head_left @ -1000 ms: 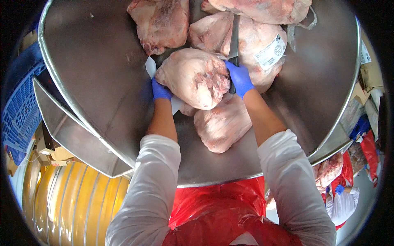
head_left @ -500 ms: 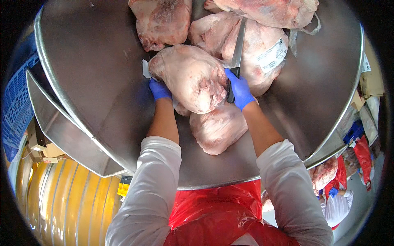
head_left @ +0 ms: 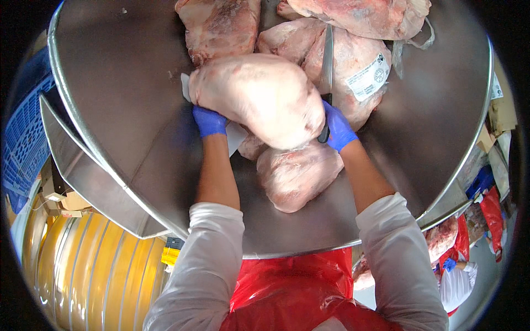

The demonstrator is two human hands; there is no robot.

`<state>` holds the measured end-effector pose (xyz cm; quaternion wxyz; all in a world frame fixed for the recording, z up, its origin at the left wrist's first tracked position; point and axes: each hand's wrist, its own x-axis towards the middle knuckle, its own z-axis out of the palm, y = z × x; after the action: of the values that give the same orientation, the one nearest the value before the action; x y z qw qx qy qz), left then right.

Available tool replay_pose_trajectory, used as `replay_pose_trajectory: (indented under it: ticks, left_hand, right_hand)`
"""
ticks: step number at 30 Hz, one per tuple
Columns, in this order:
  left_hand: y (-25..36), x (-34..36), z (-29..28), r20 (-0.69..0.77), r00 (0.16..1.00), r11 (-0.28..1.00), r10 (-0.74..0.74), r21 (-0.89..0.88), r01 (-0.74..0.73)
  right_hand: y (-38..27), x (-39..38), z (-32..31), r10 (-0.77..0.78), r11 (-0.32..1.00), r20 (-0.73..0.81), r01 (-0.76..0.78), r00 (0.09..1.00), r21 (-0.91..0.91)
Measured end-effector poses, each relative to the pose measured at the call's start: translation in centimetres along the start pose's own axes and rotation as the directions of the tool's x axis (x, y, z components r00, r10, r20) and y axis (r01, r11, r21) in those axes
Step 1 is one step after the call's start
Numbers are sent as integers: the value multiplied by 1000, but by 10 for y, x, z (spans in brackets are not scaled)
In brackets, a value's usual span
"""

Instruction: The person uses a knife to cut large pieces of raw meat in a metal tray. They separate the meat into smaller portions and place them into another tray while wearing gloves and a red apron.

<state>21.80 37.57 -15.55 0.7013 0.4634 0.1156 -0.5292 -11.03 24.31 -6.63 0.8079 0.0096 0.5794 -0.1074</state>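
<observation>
Between my hands is a large pale cut of raw meat, somewhat blurred by motion. My left hand, in a blue glove, is closed round its lower left end, its fingers partly hidden beneath. Against the right end presses my right hand, also gloved, wrapped round the black handle of a knife whose long blade points away from me. A white sheet shows beside my left wrist, under the meat. Nearer to me lies a smaller wrapped cut.
More cuts lie farther in: a reddish one, a wrapped one with a white label, and one at the top. The steel tub's rim curves around. Outside are a blue crate, yellow strip curtain and a co-worker.
The held cut has rolled over, showing a smoother side. My right hand has shifted right and nearer with the knife, its blade now more upright in view; my left hand moved slightly left.
</observation>
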Motion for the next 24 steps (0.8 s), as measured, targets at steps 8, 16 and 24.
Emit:
replay_pose_trajectory:
  ticks: [8,16,24]
  left_hand:
    - [48,98,48,5,994,944,111,313,-107]
    - [72,146,106,-86,983,691,162,721,-51]
    - [58,165,99,-201,910,390,363,919,47]
  right_hand:
    - [-15,-43,34,80,988,80,-90,994,125]
    - [-2,-66,46,32,984,-146,-57,989,-168]
    - [-4,-82,36,-681,731,-299,597,669,-330]
